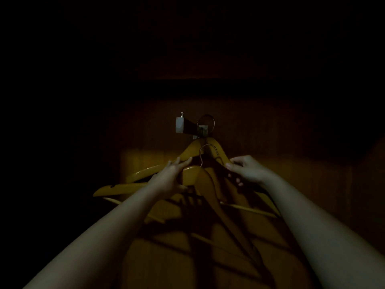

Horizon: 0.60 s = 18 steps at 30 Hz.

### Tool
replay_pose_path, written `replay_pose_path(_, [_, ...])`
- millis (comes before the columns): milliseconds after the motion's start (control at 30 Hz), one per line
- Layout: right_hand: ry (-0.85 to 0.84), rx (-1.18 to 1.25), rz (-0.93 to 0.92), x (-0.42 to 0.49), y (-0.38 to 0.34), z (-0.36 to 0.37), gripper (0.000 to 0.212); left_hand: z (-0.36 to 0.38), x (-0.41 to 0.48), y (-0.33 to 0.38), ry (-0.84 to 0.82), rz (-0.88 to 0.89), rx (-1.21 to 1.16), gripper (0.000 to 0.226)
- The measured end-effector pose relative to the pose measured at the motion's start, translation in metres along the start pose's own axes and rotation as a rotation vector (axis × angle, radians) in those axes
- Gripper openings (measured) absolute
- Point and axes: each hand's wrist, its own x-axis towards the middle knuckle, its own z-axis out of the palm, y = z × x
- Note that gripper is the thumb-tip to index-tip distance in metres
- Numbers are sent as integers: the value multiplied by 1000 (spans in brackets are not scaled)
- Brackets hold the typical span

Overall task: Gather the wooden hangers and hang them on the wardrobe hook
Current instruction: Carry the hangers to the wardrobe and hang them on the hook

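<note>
A metal wardrobe hook [188,126] juts from the dim wooden back panel [281,132]. One wooden hanger [191,150] hangs from it by its wire loop. Below and nearer me, I hold a second wooden hanger [203,180], its wire hook [205,150] pointing up just under the wardrobe hook. My left hand [169,177] grips this hanger's left shoulder, fingers stretched up toward the hung hanger. My right hand [244,168] pinches a darker hanger arm on the right side. More hanger bars cross below the hands; how many is hard to tell in the dark.
The wardrobe interior is very dark. A dark horizontal shelf or rail [208,88] runs above the hook. Both forearms reach in from the lower corners. Shadows of hangers fall on the panel below.
</note>
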Motion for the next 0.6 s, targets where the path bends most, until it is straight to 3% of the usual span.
replay_pose_path(433, [-48, -161, 14, 16, 16, 27, 33, 34, -2, -15, 13, -58, -109, 91])
replay_pose_path(600, [172, -632, 75, 17, 18, 33, 37, 34, -10, -12, 74, -98, -175, 88])
